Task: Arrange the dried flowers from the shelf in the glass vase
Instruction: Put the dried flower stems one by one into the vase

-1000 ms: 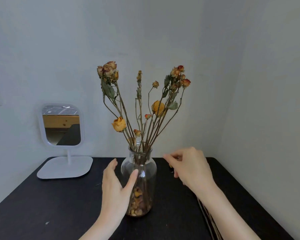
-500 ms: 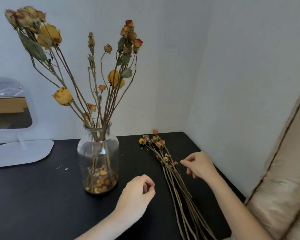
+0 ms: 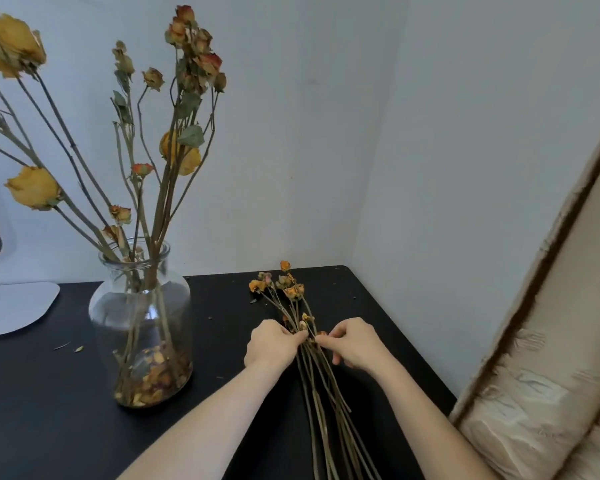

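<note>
My left hand (image 3: 272,342) and right hand (image 3: 352,342), fingers curled, pinch the bundle of dried flowers (image 3: 314,375) lying on the black table (image 3: 49,393). Its heads point to the wall and its cut ends toward me. The glass vase (image 3: 141,323) stands apart, nearer my left.

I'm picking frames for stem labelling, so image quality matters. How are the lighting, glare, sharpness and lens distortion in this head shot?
Head view: soft, even light, no hard shadows on the black table; pale reflections on the glass vase, stems inside readable; loose dried flowers held by the left hand and right hand fairly sharp; wide-angle lean in the beige panel at right.
</note>
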`<state>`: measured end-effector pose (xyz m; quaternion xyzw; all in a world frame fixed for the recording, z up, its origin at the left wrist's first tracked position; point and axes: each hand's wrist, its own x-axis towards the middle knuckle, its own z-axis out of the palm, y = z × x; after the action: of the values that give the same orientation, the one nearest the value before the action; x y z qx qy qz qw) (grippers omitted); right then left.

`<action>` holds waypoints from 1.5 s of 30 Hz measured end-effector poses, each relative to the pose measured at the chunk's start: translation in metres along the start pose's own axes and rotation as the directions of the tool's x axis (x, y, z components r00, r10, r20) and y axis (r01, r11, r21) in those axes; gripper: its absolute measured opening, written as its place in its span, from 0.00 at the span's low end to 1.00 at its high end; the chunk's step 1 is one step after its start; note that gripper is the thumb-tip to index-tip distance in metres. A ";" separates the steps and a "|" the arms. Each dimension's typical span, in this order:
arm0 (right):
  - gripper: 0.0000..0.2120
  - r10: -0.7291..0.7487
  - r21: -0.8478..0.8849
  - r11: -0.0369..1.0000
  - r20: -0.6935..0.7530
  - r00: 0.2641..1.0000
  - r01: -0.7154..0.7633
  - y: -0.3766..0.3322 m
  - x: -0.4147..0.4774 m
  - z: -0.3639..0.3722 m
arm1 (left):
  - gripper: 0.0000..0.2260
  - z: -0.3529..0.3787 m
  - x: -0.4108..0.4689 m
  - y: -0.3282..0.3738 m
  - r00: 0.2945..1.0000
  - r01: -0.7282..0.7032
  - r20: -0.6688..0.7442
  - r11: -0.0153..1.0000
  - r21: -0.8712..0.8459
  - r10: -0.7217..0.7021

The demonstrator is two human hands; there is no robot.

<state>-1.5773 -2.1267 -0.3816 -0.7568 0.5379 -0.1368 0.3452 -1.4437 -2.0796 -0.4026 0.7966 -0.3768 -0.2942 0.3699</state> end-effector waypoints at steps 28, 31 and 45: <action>0.07 -0.045 0.195 0.978 -0.133 0.990 0.070 -0.014 -0.014 -0.017 | 0.10 -0.037 -0.022 0.017 0.987 -0.074 0.101 0.915 -0.397 0.124; 0.07 -0.045 0.212 0.974 -0.148 0.988 0.076 -0.016 -0.017 -0.018 | 0.09 -0.045 -0.025 0.025 0.989 -0.077 0.081 0.892 -0.446 0.125; 0.08 0.034 0.107 0.994 -0.056 0.998 -0.028 -0.010 -0.022 -0.006 | 0.10 -0.036 -0.033 0.018 0.991 -0.124 0.004 0.952 -0.281 0.130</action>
<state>-1.5820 -2.1070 -0.3666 -0.7245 0.5515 -0.1817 0.3713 -1.4417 -2.0471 -0.3618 0.7071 -0.3861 -0.3290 0.4927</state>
